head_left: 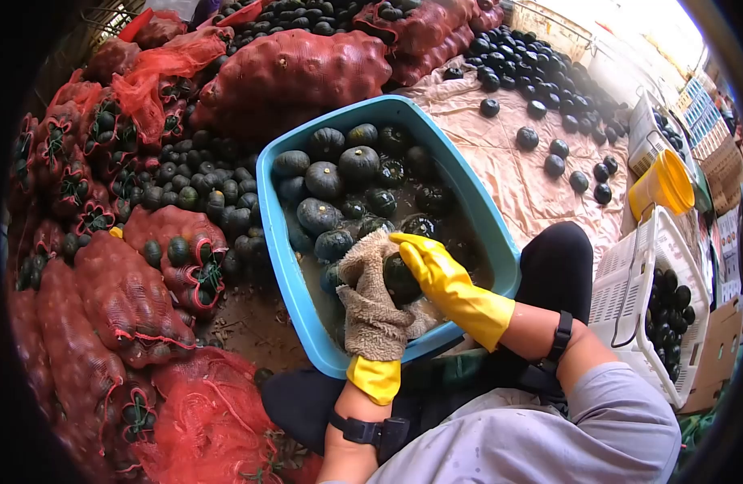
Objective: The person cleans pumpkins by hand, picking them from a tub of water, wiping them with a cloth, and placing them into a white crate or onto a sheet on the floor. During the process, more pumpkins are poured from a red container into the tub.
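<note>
A blue plastic tub (294, 290) holds murky water and several dark green kabocha squash (358, 164), some partly under the surface. Near its front end, my right hand (445, 276), in a yellow rubber glove, presses its fingers around the side of one wet squash (399, 281). A brown terry towel (373, 315) drapes over my left hand (374, 379), and only that glove's yellow cuff shows. The towel lies against the left side of the same squash. My left fingers are hidden beneath the cloth.
Red mesh sacks of squash (129, 298) crowd the left, with loose squash (202, 181) beside the tub. More squash lie on a pinkish sheet (500, 161) at the back right. A yellow bucket (662, 185) and white crate (629, 298) stand to the right.
</note>
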Demonstrator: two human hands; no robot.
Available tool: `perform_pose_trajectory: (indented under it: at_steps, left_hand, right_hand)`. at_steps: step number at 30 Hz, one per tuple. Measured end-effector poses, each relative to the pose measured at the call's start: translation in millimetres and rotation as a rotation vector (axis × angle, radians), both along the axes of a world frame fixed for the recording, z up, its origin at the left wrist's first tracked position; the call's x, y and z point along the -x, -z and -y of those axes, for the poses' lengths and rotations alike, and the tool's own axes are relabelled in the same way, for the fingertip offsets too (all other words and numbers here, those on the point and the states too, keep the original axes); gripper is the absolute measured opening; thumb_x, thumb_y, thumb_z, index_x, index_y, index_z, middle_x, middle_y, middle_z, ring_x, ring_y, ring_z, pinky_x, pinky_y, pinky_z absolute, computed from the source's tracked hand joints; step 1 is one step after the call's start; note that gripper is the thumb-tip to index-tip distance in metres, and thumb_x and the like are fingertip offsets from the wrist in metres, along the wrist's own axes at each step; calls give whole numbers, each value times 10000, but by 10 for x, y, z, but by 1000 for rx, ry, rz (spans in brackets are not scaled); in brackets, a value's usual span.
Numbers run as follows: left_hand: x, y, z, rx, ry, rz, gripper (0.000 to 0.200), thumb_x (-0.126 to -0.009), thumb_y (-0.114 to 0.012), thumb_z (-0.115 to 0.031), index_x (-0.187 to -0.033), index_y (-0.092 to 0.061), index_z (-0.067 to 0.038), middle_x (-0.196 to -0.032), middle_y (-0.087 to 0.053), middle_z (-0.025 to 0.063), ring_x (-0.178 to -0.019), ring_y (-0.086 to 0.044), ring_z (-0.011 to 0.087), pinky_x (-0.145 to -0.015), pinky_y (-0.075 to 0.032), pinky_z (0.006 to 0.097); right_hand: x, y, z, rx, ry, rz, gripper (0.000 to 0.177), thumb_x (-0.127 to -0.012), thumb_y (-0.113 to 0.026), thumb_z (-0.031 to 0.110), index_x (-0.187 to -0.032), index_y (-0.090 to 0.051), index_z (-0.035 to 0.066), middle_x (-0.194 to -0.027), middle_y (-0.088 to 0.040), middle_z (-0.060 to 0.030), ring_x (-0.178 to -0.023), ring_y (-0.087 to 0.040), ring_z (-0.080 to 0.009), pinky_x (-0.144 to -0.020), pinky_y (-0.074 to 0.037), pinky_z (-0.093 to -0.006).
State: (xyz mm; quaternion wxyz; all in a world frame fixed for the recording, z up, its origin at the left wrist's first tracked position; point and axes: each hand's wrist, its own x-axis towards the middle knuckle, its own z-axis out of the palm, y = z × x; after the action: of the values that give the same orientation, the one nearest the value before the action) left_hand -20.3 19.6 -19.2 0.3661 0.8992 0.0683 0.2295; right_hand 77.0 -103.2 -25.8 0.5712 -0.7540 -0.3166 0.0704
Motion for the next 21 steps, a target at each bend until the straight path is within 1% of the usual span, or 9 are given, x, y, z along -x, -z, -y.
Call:
perform_pose_trajectory:
  at_steps: [4, 5, 7, 9, 12, 15, 17, 19, 21]
  left_hand:
    - [19, 45, -108, 211, 139, -87, 420, -980, -728, -171, -1369, -607, -69, -1396, -664, 168, -1323, -639, 267, -1102, -529, 396]
    - [49, 5, -106, 223, 168, -88, 432, -987, -735, -206, -1373, -595, -73, -1384, -671, 157, -1314, -645, 245, -1095, -529, 385]
    - [125, 11, 1, 353, 79, -44, 485, -986, -749, -258, -1397, -565, -78, -1361, -676, 145, -1304, -649, 218, -1102, -519, 372]
    - [17, 220, 72, 210, -49, -110, 600, -903, -819, -278, -1404, -561, -72, -1380, -657, 150, -1290, -656, 267, -1114, -509, 404]
    - [-57, 173, 126, 272, -164, 14, 696, -806, -895, -327, -1379, -595, -72, -1352, -674, 174, -1242, -688, 329, -1078, -534, 465]
    - [0, 11, -91, 651, 23, -53, 700, -721, -949, -350, -1302, -673, -74, -1261, -723, 148, -1168, -724, 330, -1044, -556, 491]
    - [106, 257, -142, -48, -111, 20, 717, -670, -967, -378, -1284, -689, -134, -1198, -745, 88, -1088, -742, 317, -982, -570, 462]
    - [21, 119, 78, 17, -197, -61, 728, -700, -939, -355, -1340, -648, -166, -1212, -744, 79, -1105, -729, 329, -987, -561, 471]
    - [7, -15, 146, 41, -303, -59, 719, -737, -903, -286, -1378, -610, -146, -1244, -728, 107, -1141, -714, 353, -1023, -551, 464]
  right_hand:
    - [278, -291, 98, 96, -196, 228, 472, -914, -832, 186, -1343, -693, 48, -1297, -692, -185, -1232, -629, -399, -1102, -480, -483]
    - [278, -250, 91, 24, -196, 209, 461, -965, -784, 173, -1393, -658, 57, -1341, -692, -159, -1216, -646, -320, -1098, -487, -438]
    - [291, -196, -4, -413, -157, -850, 505, -1006, -754, 193, -1471, -599, 70, -1407, -673, -131, -1238, -643, -232, -1122, -482, -395]
    - [253, 55, -115, -646, -31, -815, 576, -1006, -765, 204, -1526, -548, 85, -1398, -669, -94, -1197, -646, -177, -1126, -482, -342]
    - [-43, -35, 101, 134, -207, 76, 711, -950, -804, 271, -1563, -505, 70, -1504, -588, -206, -1401, -562, -364, -1202, -430, -451]
    - [-4, -403, 157, 397, -412, -94, 702, -920, -811, 305, -1538, -543, 108, -1510, -580, -210, -1415, -556, -368, -1199, -430, -454]
    - [-60, -265, 124, 220, -381, -658, 591, -995, -730, 367, -1526, -566, 167, -1454, -623, -100, -1332, -605, -228, -1168, -452, -393]
    - [236, 277, -85, -411, -37, -1114, 560, -1017, -741, 417, -1467, -606, 112, -1412, -654, -123, -1317, -605, -202, -1141, -472, -372]
    - [247, 195, -96, -247, 8, -745, 614, -977, -790, 365, -1477, -579, 77, -1374, -674, -168, -1293, -639, -262, -1125, -491, -417]
